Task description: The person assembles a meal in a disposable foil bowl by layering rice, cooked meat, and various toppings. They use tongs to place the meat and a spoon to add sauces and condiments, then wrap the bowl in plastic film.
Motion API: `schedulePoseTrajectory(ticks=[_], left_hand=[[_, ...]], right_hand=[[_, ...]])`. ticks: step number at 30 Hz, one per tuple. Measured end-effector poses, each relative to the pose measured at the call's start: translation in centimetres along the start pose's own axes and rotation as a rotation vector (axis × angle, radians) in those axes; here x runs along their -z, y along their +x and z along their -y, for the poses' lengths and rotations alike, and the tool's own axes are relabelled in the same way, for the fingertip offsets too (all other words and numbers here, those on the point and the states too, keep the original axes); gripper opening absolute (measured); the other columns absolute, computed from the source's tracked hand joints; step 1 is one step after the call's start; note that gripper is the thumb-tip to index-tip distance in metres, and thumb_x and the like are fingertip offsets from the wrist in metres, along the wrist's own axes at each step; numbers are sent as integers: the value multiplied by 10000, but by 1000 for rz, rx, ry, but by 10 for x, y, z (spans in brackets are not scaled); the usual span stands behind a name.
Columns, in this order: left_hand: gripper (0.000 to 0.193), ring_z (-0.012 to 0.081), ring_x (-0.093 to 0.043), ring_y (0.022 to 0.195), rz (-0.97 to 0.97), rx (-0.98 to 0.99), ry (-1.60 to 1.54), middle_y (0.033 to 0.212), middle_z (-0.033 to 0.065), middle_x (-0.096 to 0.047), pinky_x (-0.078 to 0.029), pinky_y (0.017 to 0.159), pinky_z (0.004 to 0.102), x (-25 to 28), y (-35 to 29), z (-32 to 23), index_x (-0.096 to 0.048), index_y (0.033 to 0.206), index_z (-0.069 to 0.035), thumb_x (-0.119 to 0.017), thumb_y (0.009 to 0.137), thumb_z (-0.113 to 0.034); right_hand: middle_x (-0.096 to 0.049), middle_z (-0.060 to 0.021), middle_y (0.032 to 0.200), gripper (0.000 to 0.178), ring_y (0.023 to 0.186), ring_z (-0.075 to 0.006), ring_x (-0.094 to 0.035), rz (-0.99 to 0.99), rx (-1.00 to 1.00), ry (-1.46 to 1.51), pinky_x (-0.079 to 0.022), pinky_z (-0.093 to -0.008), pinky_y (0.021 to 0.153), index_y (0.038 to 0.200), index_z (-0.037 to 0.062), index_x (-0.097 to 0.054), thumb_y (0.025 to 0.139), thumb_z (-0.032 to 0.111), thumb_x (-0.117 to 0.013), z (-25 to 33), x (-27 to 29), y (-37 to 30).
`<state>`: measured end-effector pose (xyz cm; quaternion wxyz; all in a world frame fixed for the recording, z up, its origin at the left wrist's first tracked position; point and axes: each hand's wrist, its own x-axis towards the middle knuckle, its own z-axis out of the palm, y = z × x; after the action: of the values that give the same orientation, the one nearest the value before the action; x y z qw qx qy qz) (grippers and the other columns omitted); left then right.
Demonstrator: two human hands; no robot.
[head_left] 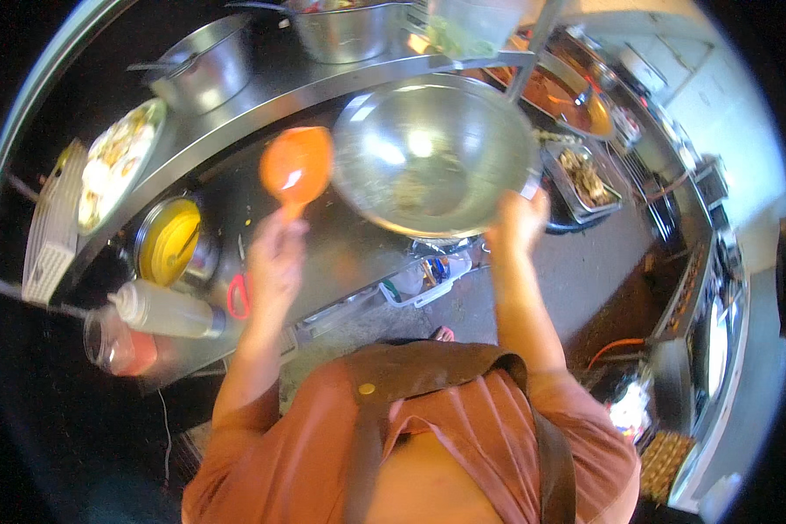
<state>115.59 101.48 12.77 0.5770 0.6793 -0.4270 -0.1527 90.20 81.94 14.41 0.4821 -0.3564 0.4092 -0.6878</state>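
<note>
My left hand (pixel 277 253) is closed round the handle of an orange plastic scoop (pixel 295 166), its bowl raised and pointing away from me. My right hand (pixel 520 218) grips the near right rim of a large steel mixing bowl (pixel 437 166). The bowl is tilted so its inside shows, with a thin smear of residue near the bottom and otherwise little in it. Scoop and bowl are side by side, seemingly just apart. Beneath my left hand on the steel counter (pixel 349 253) are red-handled scissors (pixel 238 297).
A yellow-filled container (pixel 170 243) with a utensil, a white squeeze bottle (pixel 166 312) and a reddish jar (pixel 118 342) stand left. The upper shelf holds a steel pot (pixel 205 65) and a white-topped platter (pixel 122 162). Food trays (pixel 585 179) sit right; a white bin (pixel 424 284) is below.
</note>
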Motion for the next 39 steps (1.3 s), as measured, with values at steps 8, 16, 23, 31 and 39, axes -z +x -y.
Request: schedulePoseTrajectory(ticks=[8, 16, 23, 31, 39], left_hand=[[240, 35, -444, 642, -227, 81, -53, 810, -31, -488, -378, 556, 193, 44, -32, -15, -518, 1145, -48, -470, 975, -211], [286, 78, -492, 739, 251, 341, -220, 915, 6, -513, -449, 638, 240, -33, -33, 25, -456, 1200, -76, -482, 972, -247], [282, 207, -511, 1076, 214, 238, -325, 1163, 104, -554, -376, 960, 347, -167, 53, 124, -494, 1193, -19, -480, 965, -183], [261, 27, -480, 652, 505, 330, -410, 945, -12, -580, -383, 521, 184, -243, 78, 74, -540, 1200, -78, -512, 951, -147], [170, 9, -437, 579, 742, 248, -462, 788, -61, -510, -335, 466, 174, -447, -2, -128, -562, 1046, -99, -594, 906, -189]], right_hand=[[-589, -212, 1160, 454, 1061, -284, -570, 63, -177, -130, -426, -373, 926, 1229, -50, -514, 776, -30, -526, -183, -184, -44], [-589, -227, 980, 507, 939, -354, -548, 279, -189, -477, -408, -407, 879, 1005, -56, -543, 802, 402, -622, -125, -177, -10], [-594, -164, 1035, 303, 1032, -330, -523, 33, -62, -1035, -389, -405, 926, 1016, -2, -578, 836, 241, -594, -135, 39, 123], [-603, -80, 1032, 340, 914, -182, -566, 330, -287, -314, -468, -324, 793, 1179, 46, -558, 846, 56, -626, -104, 178, 114], [-561, 4, 905, 394, 727, -64, -499, 3, -330, -52, -375, -186, 536, 1219, 104, -561, 837, 74, -654, 107, 387, 144]])
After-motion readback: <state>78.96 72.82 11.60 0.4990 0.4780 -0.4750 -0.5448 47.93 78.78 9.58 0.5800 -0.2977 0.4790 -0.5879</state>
